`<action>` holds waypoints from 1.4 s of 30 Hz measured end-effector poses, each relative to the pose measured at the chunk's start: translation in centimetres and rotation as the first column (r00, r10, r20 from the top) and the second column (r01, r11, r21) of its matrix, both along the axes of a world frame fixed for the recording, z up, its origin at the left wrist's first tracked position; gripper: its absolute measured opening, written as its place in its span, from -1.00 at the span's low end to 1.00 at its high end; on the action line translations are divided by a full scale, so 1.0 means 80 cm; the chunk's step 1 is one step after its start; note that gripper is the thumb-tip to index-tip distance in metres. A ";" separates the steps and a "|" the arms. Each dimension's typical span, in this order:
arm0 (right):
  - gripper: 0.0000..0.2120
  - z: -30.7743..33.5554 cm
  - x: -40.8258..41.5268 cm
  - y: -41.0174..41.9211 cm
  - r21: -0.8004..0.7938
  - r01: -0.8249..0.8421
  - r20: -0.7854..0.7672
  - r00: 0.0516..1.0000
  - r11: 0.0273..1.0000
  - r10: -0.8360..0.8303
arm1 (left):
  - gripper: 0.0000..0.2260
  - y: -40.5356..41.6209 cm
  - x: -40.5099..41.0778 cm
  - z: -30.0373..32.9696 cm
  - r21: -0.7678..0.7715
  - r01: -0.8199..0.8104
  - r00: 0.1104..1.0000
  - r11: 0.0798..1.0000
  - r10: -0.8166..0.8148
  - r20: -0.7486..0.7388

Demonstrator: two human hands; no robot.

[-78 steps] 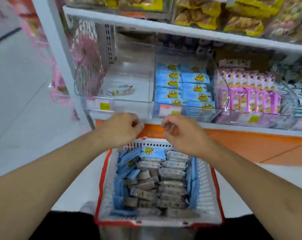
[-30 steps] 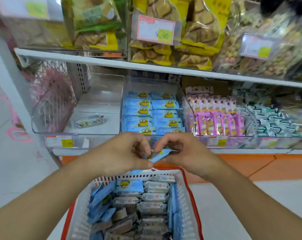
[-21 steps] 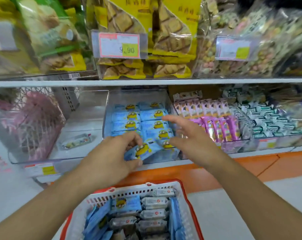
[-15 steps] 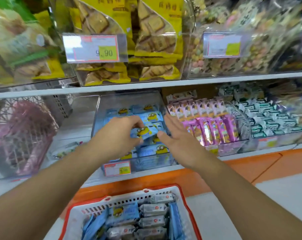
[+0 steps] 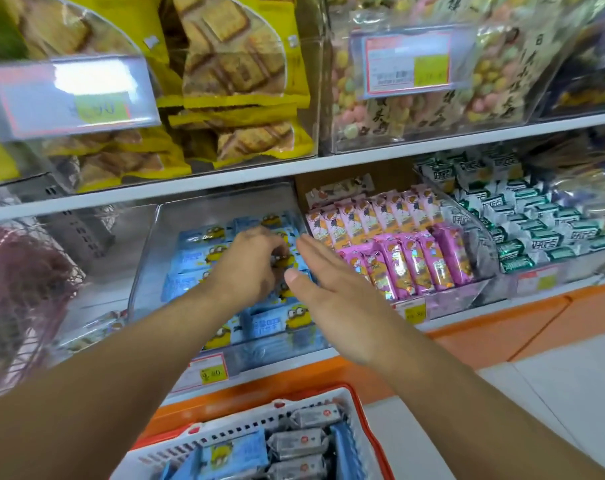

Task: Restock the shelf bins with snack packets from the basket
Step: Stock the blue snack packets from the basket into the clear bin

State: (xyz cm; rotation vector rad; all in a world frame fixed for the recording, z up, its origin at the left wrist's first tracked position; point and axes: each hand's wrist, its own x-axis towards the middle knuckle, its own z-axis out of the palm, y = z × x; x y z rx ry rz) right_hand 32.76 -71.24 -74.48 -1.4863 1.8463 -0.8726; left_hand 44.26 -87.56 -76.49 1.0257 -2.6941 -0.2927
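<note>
My left hand (image 5: 249, 268) is down in the clear bin (image 5: 148, 258), fingers curled on a blue packet (image 5: 283, 259); my right hand (image 5: 332, 299) hovers beside, fingers straight, together.

Both hands (image 5: 294, 271) reach into blue-packet bin (image 5: 148, 258).

Blue packets (image 5: 204, 258): rows lying in clear bin (image 5: 145, 271), frame centre.
Basket (image 5: 354, 403): white, red-rimmed, bottom centre, holding blue and silver packets (image 5: 299, 441).
</note>
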 end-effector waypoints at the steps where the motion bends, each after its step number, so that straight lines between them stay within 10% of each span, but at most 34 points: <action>1: -0.41 -0.001 0.000 -0.001 -0.003 0.000 -0.005 1.000 1.000 0.000 | -0.73 0.000 0.002 -0.002 -0.004 0.006 1.000 1.000 -0.006 -0.013; 15: -0.33 0.005 0.008 0.005 -0.032 -0.007 -0.158 0.987 0.999 0.001 | -0.70 0.030 0.046 0.021 0.167 -0.032 0.992 0.986 0.051 -0.112; 24: -0.57 0.002 0.052 0.044 -0.238 -0.017 -0.416 0.905 0.971 -0.087 | -0.81 0.144 0.219 0.032 0.576 -0.070 0.877 0.815 0.325 -0.353; 30: -0.81 -0.047 0.143 0.057 -0.014 -0.171 -0.308 0.938 0.985 0.159 | -0.89 0.165 0.336 -0.093 0.547 -0.384 0.895 0.744 0.445 0.023; 34: -0.70 -0.118 0.209 0.058 0.278 -0.317 -0.332 0.854 0.907 0.400 | -0.49 0.178 0.383 -0.170 0.412 -0.581 0.810 0.702 0.451 0.374; 38: -0.63 -0.211 0.263 0.067 0.579 -0.371 -0.271 0.752 0.726 0.600 | -0.12 0.196 0.408 -0.228 0.626 -0.629 0.777 0.460 0.376 0.505; 42: -0.75 -0.276 0.318 0.084 0.571 -0.506 -0.135 0.719 0.647 0.682 | 0.02 0.205 0.409 -0.249 0.673 -0.635 0.773 0.379 0.324 0.546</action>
